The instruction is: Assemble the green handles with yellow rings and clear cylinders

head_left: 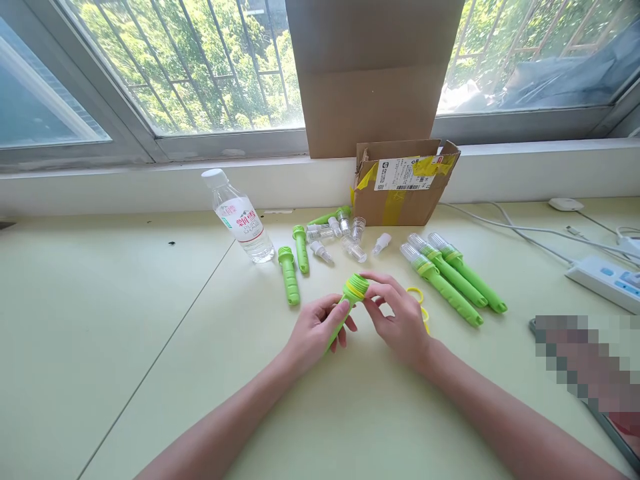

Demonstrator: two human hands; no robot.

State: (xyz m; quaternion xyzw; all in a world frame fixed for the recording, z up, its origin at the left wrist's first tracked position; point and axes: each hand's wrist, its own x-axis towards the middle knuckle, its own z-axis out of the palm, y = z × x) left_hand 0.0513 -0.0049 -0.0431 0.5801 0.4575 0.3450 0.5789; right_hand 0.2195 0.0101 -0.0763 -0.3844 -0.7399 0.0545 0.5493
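My left hand point(313, 330) is closed round a green plastic handle point(358, 281) with a threaded top, tilted up and to the right. A yellow ring point(355, 289) sits around its neck, below the thread. My right hand point(403, 320) pinches at the ring's right side with thumb and fingers. More yellow rings point(425, 313) lie on the table, partly hidden behind the right hand. Left of centre are two loose green handles point(289, 277) point(301, 250). Beyond my hands, several clear plastic caps point(355, 250) and white-ended clear pieces point(381, 243) lie scattered.
Three green handles with clear caps point(453, 283) lie to the right. A water bottle point(243, 220) stands at the back left, an open cardboard box point(400, 193) against the sill. A power strip point(605, 280), white cables point(525, 230) and a blurred-out phone-like object point(590, 380) are at the right.
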